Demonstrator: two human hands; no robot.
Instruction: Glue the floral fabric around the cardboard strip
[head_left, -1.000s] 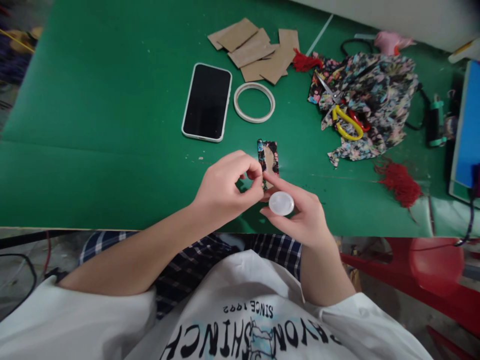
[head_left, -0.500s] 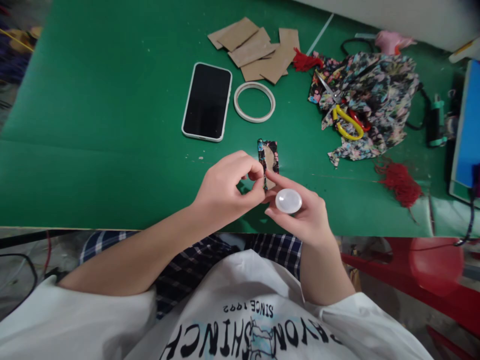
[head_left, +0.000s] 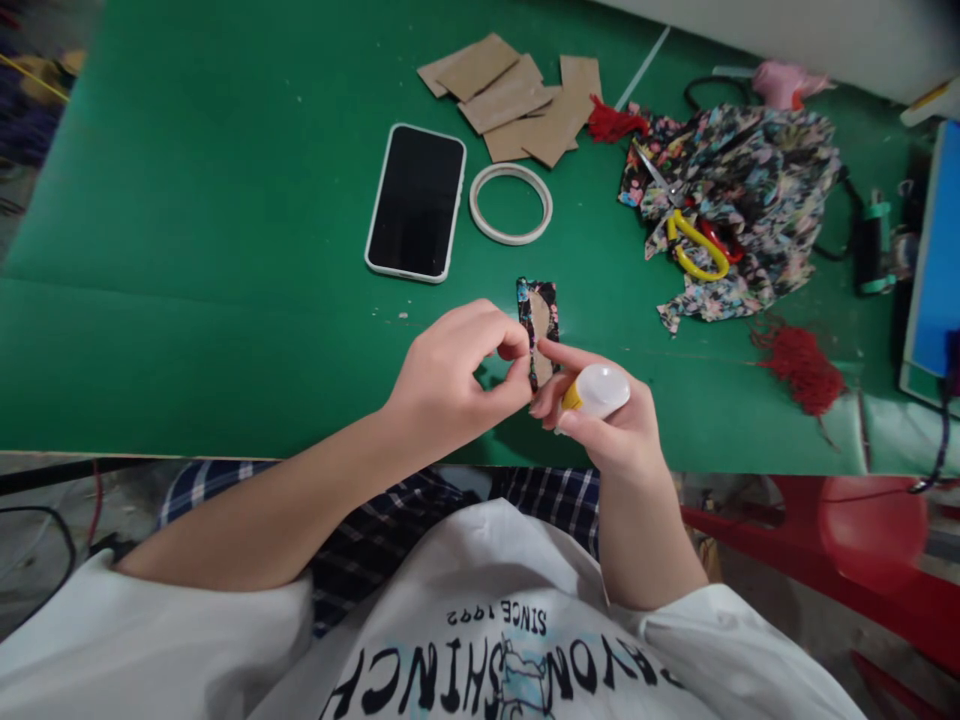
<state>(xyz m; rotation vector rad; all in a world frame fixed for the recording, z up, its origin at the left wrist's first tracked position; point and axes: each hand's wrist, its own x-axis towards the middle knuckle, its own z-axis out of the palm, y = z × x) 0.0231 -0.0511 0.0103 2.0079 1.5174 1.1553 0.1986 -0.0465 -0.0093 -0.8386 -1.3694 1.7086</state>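
Clasping a white bottle [head_left: 606, 388] in the right hand [head_left: 628, 432];
thumb and forefinger of the left hand [head_left: 459, 372] curl at the fabric-edged cardboard [head_left: 541, 318]; whether they pinch it, I cannot tell.

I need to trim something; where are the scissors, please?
In the head view's right half, the scissors lie atop floral fabric, right of the white ring.
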